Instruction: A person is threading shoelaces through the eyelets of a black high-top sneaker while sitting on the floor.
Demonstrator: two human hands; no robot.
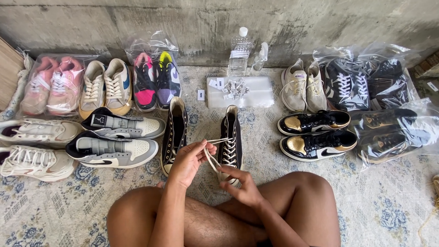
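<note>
Head view: on the patterned rug, the right black high-top is partly laced, the left high-top lies unlaced. Left hand pinches the cream lace; right hand grips its lower end.

1. the person sat cross-legged, bare knees spread wide at the bottom of the view.
2. the left hand was raised ahead of the left knee, fingers curled, thumb and fingertips pinched in a closed grip.
3. the right hand sat lower, over the right shin, fingers bent and pinched shut.
4. both forearms angled forward and inward, wrists near each other.
</note>
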